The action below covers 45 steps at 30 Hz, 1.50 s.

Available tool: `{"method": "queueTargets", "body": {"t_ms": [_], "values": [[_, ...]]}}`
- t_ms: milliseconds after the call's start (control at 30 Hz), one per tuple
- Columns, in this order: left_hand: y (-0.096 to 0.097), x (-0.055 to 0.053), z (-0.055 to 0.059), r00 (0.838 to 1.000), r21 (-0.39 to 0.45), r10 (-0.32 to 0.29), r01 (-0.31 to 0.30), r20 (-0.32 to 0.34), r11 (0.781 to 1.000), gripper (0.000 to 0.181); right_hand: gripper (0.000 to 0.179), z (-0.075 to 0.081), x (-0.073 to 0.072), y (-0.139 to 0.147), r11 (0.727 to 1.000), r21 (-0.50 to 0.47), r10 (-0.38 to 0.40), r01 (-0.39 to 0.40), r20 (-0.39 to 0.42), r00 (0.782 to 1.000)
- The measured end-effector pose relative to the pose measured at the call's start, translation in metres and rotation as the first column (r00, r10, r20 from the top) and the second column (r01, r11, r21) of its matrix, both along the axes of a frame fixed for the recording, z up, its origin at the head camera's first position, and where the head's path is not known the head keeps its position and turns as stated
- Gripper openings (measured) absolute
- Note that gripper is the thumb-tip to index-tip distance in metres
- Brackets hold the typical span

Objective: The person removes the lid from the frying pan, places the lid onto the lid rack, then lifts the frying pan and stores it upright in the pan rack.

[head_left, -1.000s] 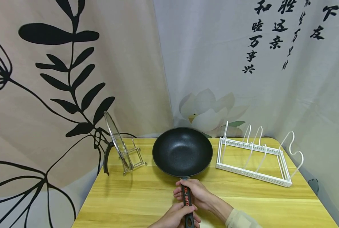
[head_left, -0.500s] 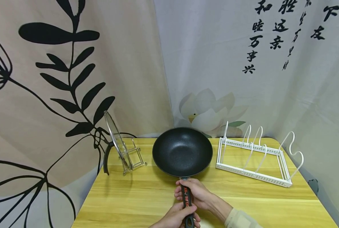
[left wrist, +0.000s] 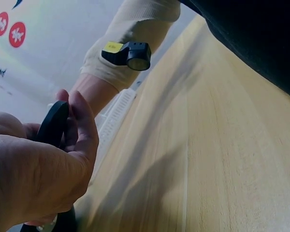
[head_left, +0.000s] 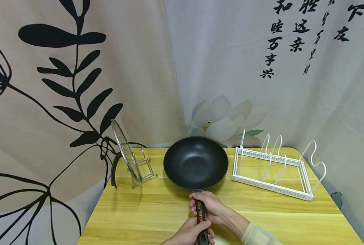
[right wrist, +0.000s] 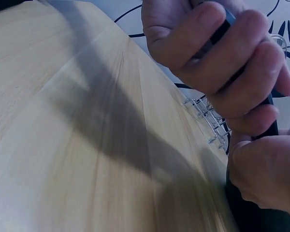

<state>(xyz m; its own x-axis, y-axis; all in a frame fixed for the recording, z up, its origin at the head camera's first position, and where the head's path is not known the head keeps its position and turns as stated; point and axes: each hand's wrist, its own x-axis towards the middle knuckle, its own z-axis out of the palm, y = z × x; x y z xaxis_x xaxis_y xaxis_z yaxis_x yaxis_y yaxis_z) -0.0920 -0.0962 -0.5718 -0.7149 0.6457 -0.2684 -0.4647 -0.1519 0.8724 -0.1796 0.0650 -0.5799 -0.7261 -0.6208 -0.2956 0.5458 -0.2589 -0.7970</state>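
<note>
A black frying pan [head_left: 195, 163] with a deep bowl faces up in the middle of the head view, its handle [head_left: 201, 212] toward the person. My right hand [head_left: 213, 207] grips the handle near the bowl, thumb on top. Closer to the handle's end, my left hand [head_left: 190, 231] holds it with fingers wrapped underneath. In the left wrist view the left hand [left wrist: 43, 169] curls round the black handle [left wrist: 54, 124]. The right wrist view shows the left hand's curled fingers [right wrist: 232, 53] above my right hand [right wrist: 266, 174]. Whether the pan touches the table cannot be told.
Left of the pan, a glass lid [head_left: 122, 146] leans upright in a small wire rack [head_left: 146, 170], over a wooden table [head_left: 145, 214]. A white rack [head_left: 270, 188] with several wire loops stands at the right. Patterned curtains [head_left: 139, 68] hang behind the table.
</note>
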Motion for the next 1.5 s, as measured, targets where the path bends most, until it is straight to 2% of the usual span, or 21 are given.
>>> {"method": "queueTargets", "body": {"t_ms": [333,500,733,867,1033,1233,1500], "values": [[0.0007,0.001,0.0022,0.999,0.006,-0.003,0.003,0.032,1.0,0.038,0.031,-0.0001,-0.0009,-0.0012,1.0,0.021,-0.012,0.012,0.007,1.0],[0.0017,0.0006,0.0036,0.999,0.023,-0.007,0.005,0.053,1.0,0.025,0.027,0.0003,-0.0009,-0.0019,0.999,0.027,-0.019,0.019,0.0,1.0],[0.002,0.0019,0.0038,0.997,0.058,-0.006,0.001,0.083,0.998,0.022,0.019,0.0034,0.0012,-0.003,0.998,0.049,-0.025,0.026,-0.021,0.999],[0.0018,0.0007,0.005,0.995,0.084,-0.019,0.011,0.095,0.996,0.015,0.018,0.0045,0.0006,-0.0029,0.998,0.048,-0.025,0.026,-0.027,0.999],[0.0005,-0.0009,0.0061,0.995,0.112,-0.047,0.037,0.088,0.993,0.005,0.015,0.0052,-0.0001,-0.0027,0.999,0.043,-0.016,0.017,-0.037,0.999],[0.0001,-0.0013,0.0041,0.995,0.137,-0.074,0.065,0.061,0.988,0.011,0.014,0.0039,-0.0008,-0.0027,0.999,0.042,-0.019,0.021,-0.04,0.999],[0.0006,-0.0021,0.0015,0.996,0.142,-0.077,0.071,0.039,0.987,0.013,0.015,0.0017,-0.0018,-0.0023,0.999,0.036,-0.017,0.019,-0.049,0.999]]}}
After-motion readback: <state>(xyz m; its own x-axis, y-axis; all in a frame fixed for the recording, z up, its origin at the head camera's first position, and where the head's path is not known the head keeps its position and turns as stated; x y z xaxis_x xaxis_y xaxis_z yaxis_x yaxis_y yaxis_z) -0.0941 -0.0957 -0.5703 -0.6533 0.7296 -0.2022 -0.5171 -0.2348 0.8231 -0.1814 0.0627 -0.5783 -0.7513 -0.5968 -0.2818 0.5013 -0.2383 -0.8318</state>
